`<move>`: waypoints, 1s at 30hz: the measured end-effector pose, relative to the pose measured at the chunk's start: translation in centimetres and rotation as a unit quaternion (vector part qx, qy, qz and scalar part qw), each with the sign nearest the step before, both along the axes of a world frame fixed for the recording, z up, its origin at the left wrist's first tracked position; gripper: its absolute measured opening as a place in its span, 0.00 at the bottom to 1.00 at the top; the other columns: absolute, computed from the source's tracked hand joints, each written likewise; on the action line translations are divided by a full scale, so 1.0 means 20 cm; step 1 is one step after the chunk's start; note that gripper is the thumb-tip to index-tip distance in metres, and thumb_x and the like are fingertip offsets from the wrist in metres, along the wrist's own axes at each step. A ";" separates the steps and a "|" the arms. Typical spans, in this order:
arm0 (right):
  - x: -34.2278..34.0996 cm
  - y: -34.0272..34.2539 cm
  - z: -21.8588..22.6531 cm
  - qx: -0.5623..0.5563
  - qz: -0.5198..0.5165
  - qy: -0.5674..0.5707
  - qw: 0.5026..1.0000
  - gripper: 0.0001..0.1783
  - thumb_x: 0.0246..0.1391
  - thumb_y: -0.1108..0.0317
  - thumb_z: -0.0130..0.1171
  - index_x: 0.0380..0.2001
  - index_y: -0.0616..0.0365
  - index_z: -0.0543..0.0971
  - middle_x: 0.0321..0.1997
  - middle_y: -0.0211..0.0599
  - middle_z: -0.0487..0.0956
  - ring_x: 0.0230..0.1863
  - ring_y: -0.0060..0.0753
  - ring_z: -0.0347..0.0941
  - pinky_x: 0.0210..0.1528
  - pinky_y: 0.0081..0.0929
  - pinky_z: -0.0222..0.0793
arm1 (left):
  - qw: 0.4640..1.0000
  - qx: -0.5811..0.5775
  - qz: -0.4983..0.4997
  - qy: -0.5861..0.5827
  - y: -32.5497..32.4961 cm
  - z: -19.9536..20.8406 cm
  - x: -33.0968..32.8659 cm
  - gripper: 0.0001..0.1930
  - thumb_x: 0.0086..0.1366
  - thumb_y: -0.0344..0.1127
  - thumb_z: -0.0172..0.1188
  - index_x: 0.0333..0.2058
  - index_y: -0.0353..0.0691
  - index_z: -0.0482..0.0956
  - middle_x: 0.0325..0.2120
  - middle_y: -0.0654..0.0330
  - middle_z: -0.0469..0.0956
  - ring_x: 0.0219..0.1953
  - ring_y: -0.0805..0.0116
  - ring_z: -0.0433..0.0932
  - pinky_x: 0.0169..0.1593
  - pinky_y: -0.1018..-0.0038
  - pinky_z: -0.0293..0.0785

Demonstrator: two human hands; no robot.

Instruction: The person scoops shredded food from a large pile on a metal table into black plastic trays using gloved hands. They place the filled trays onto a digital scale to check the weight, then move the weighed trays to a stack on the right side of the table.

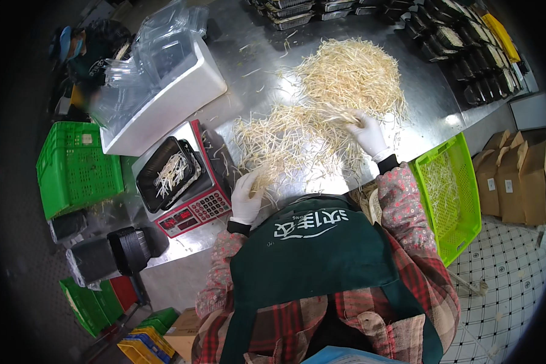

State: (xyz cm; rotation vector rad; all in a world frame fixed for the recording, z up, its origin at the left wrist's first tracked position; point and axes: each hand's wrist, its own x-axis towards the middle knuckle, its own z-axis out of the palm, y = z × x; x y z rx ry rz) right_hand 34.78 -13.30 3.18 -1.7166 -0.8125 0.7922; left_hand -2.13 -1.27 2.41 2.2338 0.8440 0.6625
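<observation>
My right hand [369, 136], in a white glove, is closed on a few bean sprouts at the near edge of a large heap of bean sprouts [352, 73]. My left hand [246, 198], gloved too, is closed round a small bunch of sprouts by the table's near edge. Between the hands lies a thinner spread of loose sprouts [291, 139]. Left of my left hand stands a red and white digital scale [203, 209]. On it sits a black plastic tray [148, 185] with some sprouts [171, 175] in it.
A white foam box [170, 103] of clear plastic lids stands beyond the scale. Stacked black trays [130, 250] lie at the left, near a green crate [82, 170]. Filled trays [467, 54] are piled far right. A lime-green basket [472, 194] stands right. Another person [94, 54] is far left.
</observation>
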 end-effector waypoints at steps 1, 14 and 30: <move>-0.06 0.04 0.00 0.026 0.034 0.031 0.999 0.27 0.56 0.68 0.63 0.58 0.63 0.73 0.43 0.42 0.82 0.43 0.27 0.77 0.47 0.23 0.73 | 1.000 0.005 -0.018 -0.012 -0.02 0.01 0.05 0.28 0.54 0.24 0.64 0.56 0.43 0.74 0.49 0.53 0.77 0.51 0.54 0.76 0.54 0.68 0.73; -0.09 -0.06 -0.19 -0.084 0.073 -0.170 0.979 0.38 0.54 0.57 0.66 0.65 0.59 0.66 0.65 0.52 0.69 0.63 0.48 0.68 0.65 0.35 0.63 | 0.994 -0.041 0.006 0.097 -0.05 -0.11 -0.10 0.51 0.49 0.33 0.71 0.69 0.36 0.50 0.67 0.41 0.54 0.69 0.44 0.55 0.68 0.62 0.56; -0.61 0.32 -0.21 -0.114 0.286 -0.454 0.836 0.51 0.41 0.66 0.69 0.69 0.49 0.57 0.69 0.49 0.61 0.64 0.52 0.65 0.54 0.45 0.72 | 0.964 0.046 -0.022 0.262 0.10 -0.15 0.21 0.50 0.43 0.42 0.76 0.65 0.43 0.60 0.62 0.49 0.62 0.58 0.48 0.67 0.54 0.59 0.71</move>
